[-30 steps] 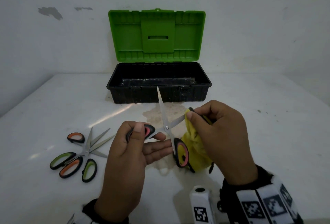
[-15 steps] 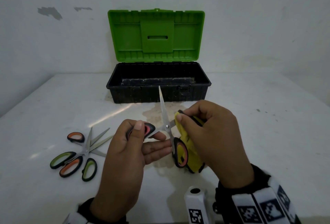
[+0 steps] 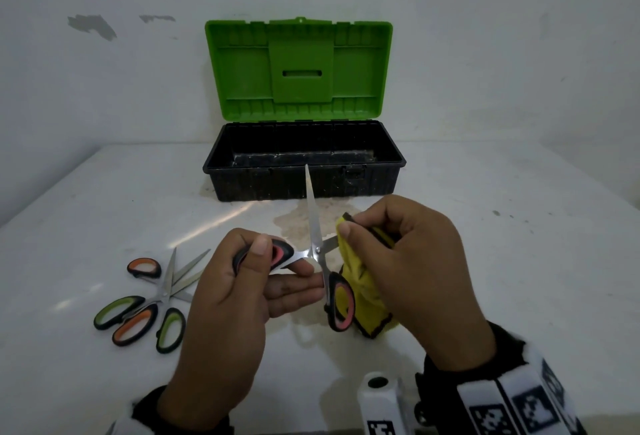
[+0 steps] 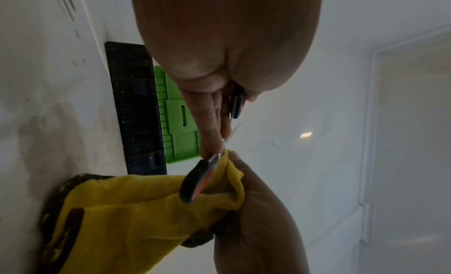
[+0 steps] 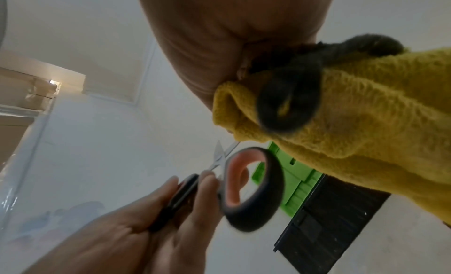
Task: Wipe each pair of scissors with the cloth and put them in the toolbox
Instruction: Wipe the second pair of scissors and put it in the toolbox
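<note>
A pair of scissors point(image 3: 317, 244) with black and pink handles is spread wide above the table. My left hand point(image 3: 242, 282) grips one handle between thumb and fingers; the other handle point(image 5: 253, 187) hangs free. My right hand point(image 3: 401, 261) pinches a yellow cloth point(image 3: 360, 292) with dark trim around one blade close to the pivot. The other blade points up toward the toolbox point(image 3: 304, 171), a black tub with its green lid point(image 3: 299, 69) standing open. In the left wrist view the cloth point(image 4: 136, 210) drapes down to the table.
Two more pairs of scissors point(image 3: 149, 299), with orange and green handles, lie crossed on the white table point(image 3: 519, 261) at the left. A wall stands right behind the toolbox. A stain marks the table in front of the box.
My right hand has slid the cloth along the blade toward the pivot, to the left. The left hand and the scissors have stayed almost in place.
</note>
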